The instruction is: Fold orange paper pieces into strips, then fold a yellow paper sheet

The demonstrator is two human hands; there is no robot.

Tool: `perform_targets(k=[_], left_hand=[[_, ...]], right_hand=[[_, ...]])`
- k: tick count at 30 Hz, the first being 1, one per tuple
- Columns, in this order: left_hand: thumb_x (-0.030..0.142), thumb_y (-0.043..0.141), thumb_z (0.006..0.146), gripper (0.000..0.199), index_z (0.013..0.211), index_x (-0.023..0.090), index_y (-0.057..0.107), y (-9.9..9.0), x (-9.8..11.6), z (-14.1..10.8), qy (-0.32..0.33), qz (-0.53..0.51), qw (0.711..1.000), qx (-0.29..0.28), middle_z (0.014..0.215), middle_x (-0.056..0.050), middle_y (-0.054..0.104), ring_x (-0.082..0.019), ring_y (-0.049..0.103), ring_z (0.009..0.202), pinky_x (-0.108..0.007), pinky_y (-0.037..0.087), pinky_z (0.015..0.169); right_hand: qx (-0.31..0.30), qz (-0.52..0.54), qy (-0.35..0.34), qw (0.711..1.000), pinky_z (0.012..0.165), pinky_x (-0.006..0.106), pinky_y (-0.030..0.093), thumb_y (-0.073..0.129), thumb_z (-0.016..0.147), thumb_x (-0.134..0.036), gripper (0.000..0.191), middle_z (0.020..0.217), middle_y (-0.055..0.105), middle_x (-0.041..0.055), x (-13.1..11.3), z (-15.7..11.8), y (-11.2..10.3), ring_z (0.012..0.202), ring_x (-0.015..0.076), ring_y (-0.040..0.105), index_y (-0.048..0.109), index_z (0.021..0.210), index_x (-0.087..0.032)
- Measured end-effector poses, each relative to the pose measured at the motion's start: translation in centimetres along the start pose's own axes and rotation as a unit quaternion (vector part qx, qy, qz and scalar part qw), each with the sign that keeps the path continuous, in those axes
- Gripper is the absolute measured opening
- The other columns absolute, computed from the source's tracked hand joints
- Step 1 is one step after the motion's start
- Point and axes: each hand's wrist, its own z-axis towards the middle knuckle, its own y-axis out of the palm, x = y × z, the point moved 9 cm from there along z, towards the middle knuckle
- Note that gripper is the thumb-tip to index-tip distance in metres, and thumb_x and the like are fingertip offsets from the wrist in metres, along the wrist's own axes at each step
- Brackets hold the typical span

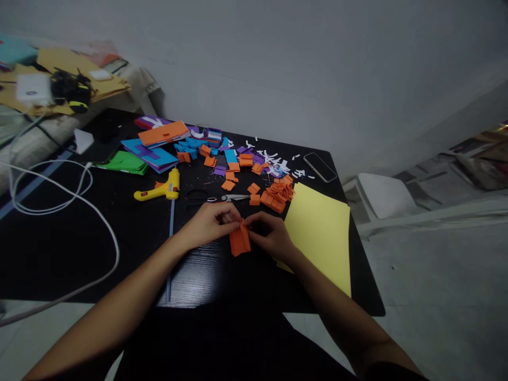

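Between my two hands, above the black table, is a folded piece of orange paper [240, 241]. My left hand [212, 223] pinches its upper left edge with thumb and fingers. From the other side my right hand [270, 233] pinches the top of the same paper, its fingertips almost meeting the left ones. The paper hangs below the fingertips, showing a crease. Just beyond my hands lie scissors [234, 198] with dark handles. A heap of small folded orange paper pieces [278, 194] sits past my right hand, and a sheet of yellow paper [317, 227] lies partly under my right forearm.
A yellow glue gun [161, 189] and a blue-grey glue stick [171, 222] lie left. Coloured paper stacks [159, 143], purple and blue pieces and white scraps [278, 164] line the back, with a phone [319, 167] at right. A white cable [107, 227] loops across the left side.
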Motion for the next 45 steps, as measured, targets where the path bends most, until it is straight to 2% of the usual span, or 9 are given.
perform_targets(k=[13, 19, 30, 40, 45], left_hand=[[0.026, 0.075, 0.081, 0.012, 0.084, 0.016, 0.069, 0.0, -0.8, 0.3, -0.035, -0.071, 0.997, 0.011, 0.067, 0.002, 0.066, -0.010, 0.060, 0.062, -0.019, 0.047, 0.058], [0.024, 0.073, 0.083, 0.008, 0.087, 0.016, 0.072, 0.1, -0.3, 0.2, -0.023, -0.067, 0.997, -0.006, 0.071, 0.001, 0.068, -0.010, 0.062, 0.065, -0.019, 0.048, 0.060], [0.023, 0.069, 0.086, 0.010, 0.091, 0.015, 0.071, 0.8, 0.2, 0.0, -0.031, -0.076, 0.995, -0.061, 0.068, 0.002, 0.065, -0.009, 0.060, 0.063, -0.019, 0.046, 0.060], [0.027, 0.070, 0.086, 0.012, 0.088, 0.015, 0.071, 0.7, -0.2, 0.1, -0.034, -0.060, 0.996, -0.054, 0.065, 0.001, 0.065, -0.011, 0.060, 0.060, -0.020, 0.045, 0.056], [0.030, 0.070, 0.087, 0.014, 0.090, 0.016, 0.072, 0.6, -0.3, 0.0, -0.027, -0.042, 0.997, -0.054, 0.068, 0.001, 0.067, -0.011, 0.061, 0.062, -0.020, 0.046, 0.058]], right_hand=[[0.047, -0.058, 0.002, 0.997, 0.075, 0.032, 0.058, 0.076, 0.087, -0.029, 0.010, 0.090, 0.080, 0.0034, 0.4, -0.2, -0.7, 0.080, 0.0206, 0.075, 0.078, 0.095, -0.023], [0.054, -0.077, -0.016, 0.995, 0.077, 0.032, 0.058, 0.075, 0.087, -0.026, 0.008, 0.090, 0.080, 0.0028, 0.1, -0.1, -0.8, 0.081, 0.0203, 0.074, 0.077, 0.094, -0.024], [0.036, -0.078, -0.014, 0.996, 0.078, 0.030, 0.057, 0.066, 0.089, -0.021, 0.010, 0.090, 0.079, 0.0025, 0.3, 0.0, -0.6, 0.081, 0.0190, 0.073, 0.076, 0.091, -0.022], [0.009, -0.059, 0.011, 0.998, 0.076, 0.031, 0.055, 0.071, 0.087, -0.027, 0.008, 0.090, 0.077, 0.0028, 0.8, 0.1, -0.4, 0.081, 0.0192, 0.071, 0.074, 0.093, -0.023], [-0.014, -0.049, 0.014, 0.999, 0.077, 0.030, 0.055, 0.072, 0.085, -0.022, 0.007, 0.088, 0.076, 0.0019, 0.8, 0.2, -0.1, 0.081, 0.0182, 0.071, 0.073, 0.092, -0.022]])
